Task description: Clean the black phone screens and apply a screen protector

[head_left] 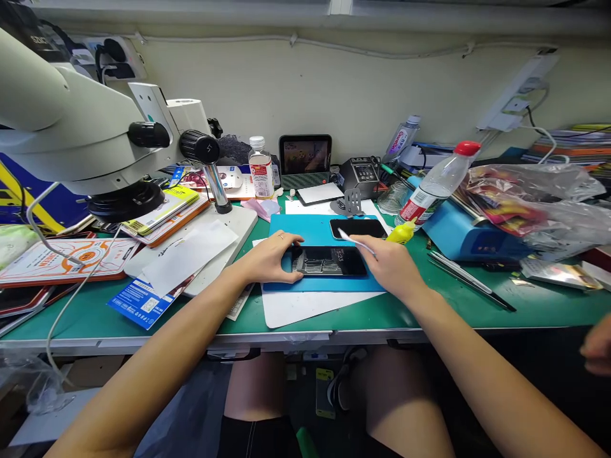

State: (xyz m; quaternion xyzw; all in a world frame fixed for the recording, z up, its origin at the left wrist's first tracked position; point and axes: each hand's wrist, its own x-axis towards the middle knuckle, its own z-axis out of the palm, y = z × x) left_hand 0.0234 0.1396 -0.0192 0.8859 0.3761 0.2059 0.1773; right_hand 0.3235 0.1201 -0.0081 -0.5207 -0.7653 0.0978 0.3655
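A phone [329, 261] with its screen lit lies sideways on a blue mat [305, 224]. My left hand [274, 259] grips its left end, thumb on the near edge and fingers on the far edge. Over the phone's right end, my right hand [394, 267] is closed around a thin white pointed piece [356, 240]; whether it is paper or plastic I cannot tell. Just beyond, a second phone [359, 228] with a dark screen lies on the mat. White paper [305, 308] sticks out from under the mat's near side.
A microscope [86, 127] overhangs the left side. At right are a red-capped bottle [434, 184], a yellow-tipped bottle [401, 233], tweezers [470, 278] and a blue box [453, 229]. A small screen [305, 154] stands against the wall. Another person's hand [597, 346] shows at the right edge.
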